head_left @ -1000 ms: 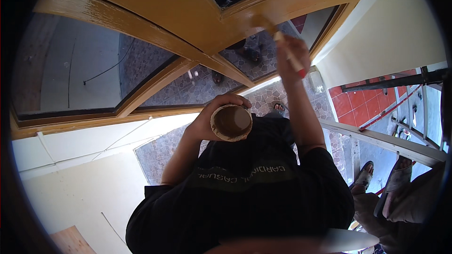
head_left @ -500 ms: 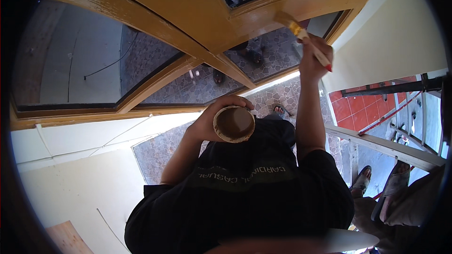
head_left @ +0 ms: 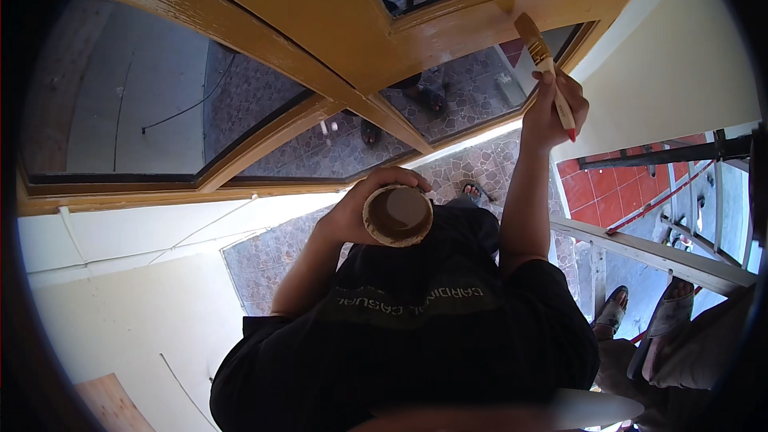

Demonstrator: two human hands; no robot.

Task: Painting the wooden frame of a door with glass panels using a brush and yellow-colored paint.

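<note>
My right hand (head_left: 554, 108) grips a flat paintbrush (head_left: 538, 50) by its pale wooden, red-tipped handle. Its brown-stained bristles are up at the lower rail of the yellow-brown wooden window frame (head_left: 464, 26); whether they touch the wood I cannot tell. In front of my chest, my left hand (head_left: 356, 210) is wrapped round an open cup (head_left: 398, 238) with a paint-crusted rim. Brown liquid paint (head_left: 392, 212) lies inside it. Wet-looking shine shows on parts of the frame, which holds dark, reflecting glass panes (head_left: 152, 104).
A cream wall (head_left: 676, 72) adjoins the frame on the right. At the lower right, another person's sandalled feet (head_left: 670, 308) are beside a pale metal bar (head_left: 656, 252). Patterned floor tiles (head_left: 264, 260) and red tiles (head_left: 604, 196) lie below. A wooden board (head_left: 110, 402) is at lower left.
My right hand has shifted to the right with the paintbrush, whose bristles have travelled along the rail and now point more upright. My left hand and the cup have hardly moved.
</note>
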